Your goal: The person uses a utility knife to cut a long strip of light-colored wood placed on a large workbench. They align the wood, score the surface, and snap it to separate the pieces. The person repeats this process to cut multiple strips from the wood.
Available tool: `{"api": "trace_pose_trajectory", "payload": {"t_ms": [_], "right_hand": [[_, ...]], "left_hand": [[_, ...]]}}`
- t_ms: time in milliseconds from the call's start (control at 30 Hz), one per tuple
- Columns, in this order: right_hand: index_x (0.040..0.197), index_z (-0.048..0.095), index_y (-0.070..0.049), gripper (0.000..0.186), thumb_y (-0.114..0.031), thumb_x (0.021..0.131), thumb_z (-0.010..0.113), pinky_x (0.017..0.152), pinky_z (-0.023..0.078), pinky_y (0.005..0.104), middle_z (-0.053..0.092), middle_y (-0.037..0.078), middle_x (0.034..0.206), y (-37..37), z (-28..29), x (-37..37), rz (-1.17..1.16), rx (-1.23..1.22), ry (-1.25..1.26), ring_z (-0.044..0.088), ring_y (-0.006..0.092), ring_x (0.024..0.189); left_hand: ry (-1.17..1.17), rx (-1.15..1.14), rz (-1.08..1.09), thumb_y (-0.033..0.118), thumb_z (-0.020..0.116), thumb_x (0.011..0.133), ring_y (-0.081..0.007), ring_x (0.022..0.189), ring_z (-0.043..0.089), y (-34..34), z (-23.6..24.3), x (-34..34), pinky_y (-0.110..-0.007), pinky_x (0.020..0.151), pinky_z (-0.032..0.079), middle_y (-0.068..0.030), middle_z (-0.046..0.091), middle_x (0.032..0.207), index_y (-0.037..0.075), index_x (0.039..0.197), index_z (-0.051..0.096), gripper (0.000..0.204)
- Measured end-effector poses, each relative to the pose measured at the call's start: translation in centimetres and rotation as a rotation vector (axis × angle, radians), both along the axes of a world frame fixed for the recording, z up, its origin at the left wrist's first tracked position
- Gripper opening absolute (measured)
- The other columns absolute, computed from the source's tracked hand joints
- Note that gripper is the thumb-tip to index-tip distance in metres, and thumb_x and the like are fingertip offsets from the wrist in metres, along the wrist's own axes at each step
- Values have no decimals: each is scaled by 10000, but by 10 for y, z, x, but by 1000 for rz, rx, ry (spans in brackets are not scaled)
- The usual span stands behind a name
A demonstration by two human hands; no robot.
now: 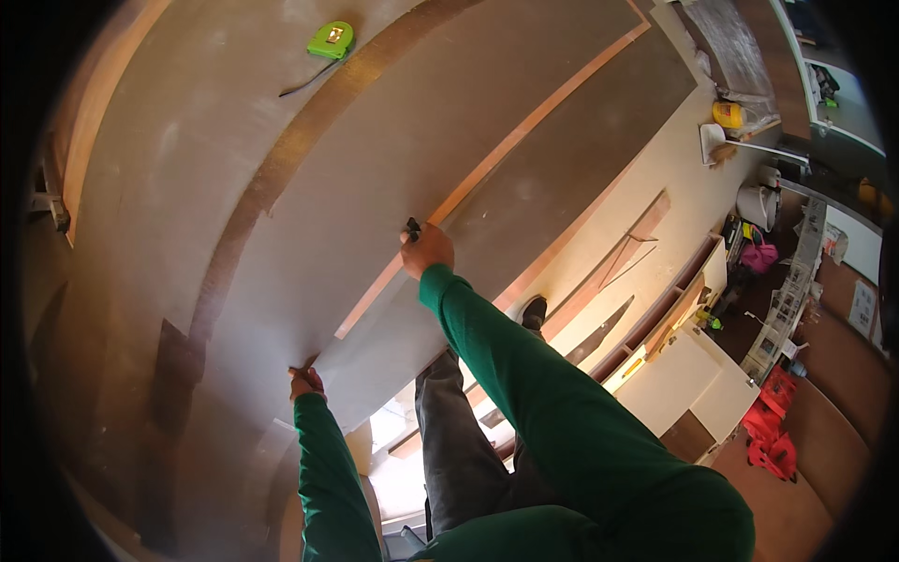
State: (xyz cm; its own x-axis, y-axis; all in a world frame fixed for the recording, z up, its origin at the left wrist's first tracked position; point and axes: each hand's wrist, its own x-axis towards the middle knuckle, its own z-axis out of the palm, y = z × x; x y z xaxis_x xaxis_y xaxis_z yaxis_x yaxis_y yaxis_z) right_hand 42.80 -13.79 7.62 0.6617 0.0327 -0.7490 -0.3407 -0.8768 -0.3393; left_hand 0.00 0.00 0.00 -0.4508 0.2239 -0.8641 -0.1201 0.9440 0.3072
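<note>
A person in green long sleeves worked over a large, flat grey-brown board. The right hand was clenched around a small black object, resting on a straight, narrow orange-brown strip that ran from near the board's far right corner toward its near side. The left hand was lower and farther left, fingers curled just beyond the strip's near end, by the board's surface; whether it gripped anything could not be told. A wide, dark brown band curved along the board to the left of the strip. Left of that band, toward the board's far edge, lay a bright green tape measure. Beyond the board's right edge, a white dustpan, a round white bucket and crumpled red bags were on the right.
</note>
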Motion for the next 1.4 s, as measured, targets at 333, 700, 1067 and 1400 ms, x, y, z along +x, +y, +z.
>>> {"api": "trace_pose_trajectory", "payload": {"t_ms": [333, 700, 1067, 1400], "right_hand": [[1038, 657, -18, 347, -331, 897, 706, 864, 550, 501, 719, 223, 1001, 9, 0, -5, 115, -27, -54, 689, 418, 977], [1158, 624, -33, 348, -182, 852, 695, 893, 556, 499, 727, 230, 1053, -3, 16, 0, 47, -21, 99, 699, 410, 1025], [1086, 643, -1, 321, -197, 842, 713, 859, 562, 493, 726, 238, 1009, 1, 11, 0, 76, -1, 62, 702, 408, 984], [989, 646, -30, 395, -418, 914, 670, 838, 552, 515, 720, 243, 972, -40, 20, -12, -95, 35, 19, 693, 436, 963]], "left_hand": [[52, -112, -181, 374, 576, 1041, -212, 703, 691, 20, -18, -6, -303, 585, 626, -84, 705, 911, 86, 1138, 665, 316], [15, -216, -271, 282, 539, 1066, -90, 728, 677, 12, -5, 2, -204, 649, 609, 34, 740, 976, 177, 1063, 671, 169], [263, -335, -586, 528, 454, 1053, -235, 1063, 678, 19, 30, 7, -470, 779, 620, -92, 694, 1145, 95, 1201, 663, 504], [216, 1088, -1489, 97, 707, 952, -302, 1096, 627, -34, 117, 337, -394, 870, 575, -159, 617, 1203, -13, 1148, 658, 230]]}}
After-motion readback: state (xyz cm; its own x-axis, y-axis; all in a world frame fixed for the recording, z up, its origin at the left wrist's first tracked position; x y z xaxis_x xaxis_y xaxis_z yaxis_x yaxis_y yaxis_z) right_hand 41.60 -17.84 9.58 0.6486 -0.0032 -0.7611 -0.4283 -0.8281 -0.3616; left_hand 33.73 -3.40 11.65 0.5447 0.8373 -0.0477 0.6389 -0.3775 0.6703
